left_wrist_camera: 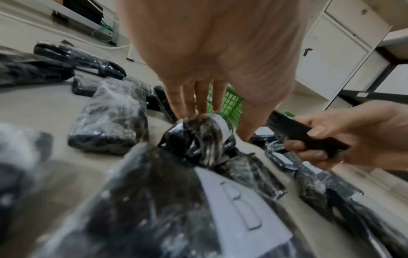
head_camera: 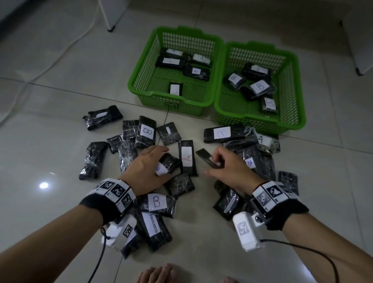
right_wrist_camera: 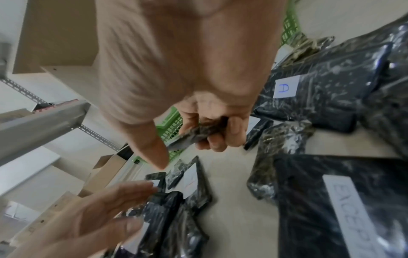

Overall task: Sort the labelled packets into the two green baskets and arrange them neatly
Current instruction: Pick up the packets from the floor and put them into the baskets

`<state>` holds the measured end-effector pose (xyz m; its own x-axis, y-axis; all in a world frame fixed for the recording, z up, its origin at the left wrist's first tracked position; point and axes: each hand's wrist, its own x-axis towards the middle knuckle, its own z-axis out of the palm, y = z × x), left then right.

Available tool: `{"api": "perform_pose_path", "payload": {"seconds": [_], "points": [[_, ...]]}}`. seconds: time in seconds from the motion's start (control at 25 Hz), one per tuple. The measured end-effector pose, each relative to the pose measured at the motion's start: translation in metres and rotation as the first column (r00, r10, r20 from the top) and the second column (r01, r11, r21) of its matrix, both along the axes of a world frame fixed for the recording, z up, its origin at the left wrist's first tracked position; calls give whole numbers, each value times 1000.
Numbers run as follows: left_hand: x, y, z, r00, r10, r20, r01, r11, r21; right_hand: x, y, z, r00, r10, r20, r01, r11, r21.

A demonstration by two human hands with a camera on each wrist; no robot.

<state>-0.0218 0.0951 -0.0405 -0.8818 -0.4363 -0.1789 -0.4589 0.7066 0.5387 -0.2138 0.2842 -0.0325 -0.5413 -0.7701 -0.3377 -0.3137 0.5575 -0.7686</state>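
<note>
From the head view, the right hand (head_camera: 225, 166) is pinching a thin packet (head_camera: 206, 157) above the floor (head_camera: 49, 131), while the left hand (head_camera: 148, 167) is lying flat, fingers straight, on a wrapped packet (head_camera: 168, 163) in the pile. Two baskets (head_camera: 175, 69) are sitting beyond, side by side, each holding labelled packets.

The left wrist view is showing straight fingers (left_wrist_camera: 189, 99) touching the wrapped packet's top.

The right wrist view is showing curled fingers (right_wrist_camera: 234, 131) gripping the thin packet.
</note>
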Motion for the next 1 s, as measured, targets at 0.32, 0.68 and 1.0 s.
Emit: {"api": "perform_pose_path", "payload": {"seconds": [0.32,0.68,1.0], "points": [[-34,16,32,889,425,-171,-168,651,740,26,-22,14,968,-18,251,102,940,-327],[-16,-11,22,763,637,-111,-364,566,740,29,-27,-8,994,-113,-2,113,993,-27],[15,-19,19,809,584,-62,-336,547,767,44,-60,-26,931,69,-358,18,972,234]]}}
